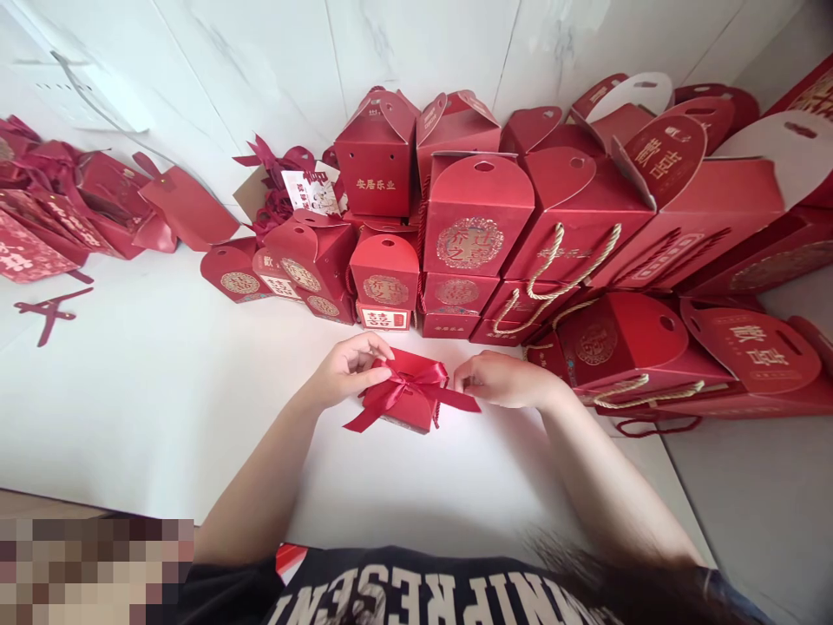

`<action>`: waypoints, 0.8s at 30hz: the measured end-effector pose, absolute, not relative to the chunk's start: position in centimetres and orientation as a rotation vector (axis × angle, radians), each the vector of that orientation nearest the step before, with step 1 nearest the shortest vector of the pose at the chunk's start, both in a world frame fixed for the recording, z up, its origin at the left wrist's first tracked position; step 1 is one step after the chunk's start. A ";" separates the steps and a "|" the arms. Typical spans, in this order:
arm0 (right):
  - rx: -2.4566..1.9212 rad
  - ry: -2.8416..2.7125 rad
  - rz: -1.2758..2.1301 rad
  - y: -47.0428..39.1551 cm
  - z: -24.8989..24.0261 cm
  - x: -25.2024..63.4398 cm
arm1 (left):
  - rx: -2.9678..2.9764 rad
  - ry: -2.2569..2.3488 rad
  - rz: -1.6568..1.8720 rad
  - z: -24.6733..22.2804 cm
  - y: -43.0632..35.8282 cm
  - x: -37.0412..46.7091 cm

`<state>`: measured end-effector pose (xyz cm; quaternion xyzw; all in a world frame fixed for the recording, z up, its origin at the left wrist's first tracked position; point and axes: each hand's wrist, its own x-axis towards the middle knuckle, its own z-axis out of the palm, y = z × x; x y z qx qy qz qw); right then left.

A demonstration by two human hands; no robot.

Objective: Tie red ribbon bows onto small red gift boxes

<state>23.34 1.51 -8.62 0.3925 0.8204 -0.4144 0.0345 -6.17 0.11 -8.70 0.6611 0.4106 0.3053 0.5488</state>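
Observation:
A small red gift box (420,411) stands on the white table in front of me, topped by a shiny red ribbon bow (407,382). Both ribbon tails hang out to the sides, and a thin red cord shows at the box's right edge. My left hand (351,369) is closed, thumb and fingers pinching the bow's left loop. On the other side, my right hand (500,379) has its fingers curled together close to the right loop. Whatever may be between those fingertips is hidden.
Stacked red gift boxes (478,213), some with cream rope handles, line the wall behind and to the right. Ribbons (286,187) lie among them. Red bags (108,204) and a loose ribbon piece (52,311) lie left on the white table (162,373). Another person appears at lower left.

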 end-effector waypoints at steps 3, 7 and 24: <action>1.484 2.619 -1.064 0.8 -7.0 23.9 | 1.783 0.855 0.725 -8.3 0.6 -7.5; 1.588 2.570 -1.397 0.0 -5.4 23.1 | 1.920 0.733 0.498 -7.8 0.9 -8.8; 1.534 2.721 -1.450 -0.2 -5.2 22.2 | 1.802 0.920 0.751 -9.1 -0.1 -5.8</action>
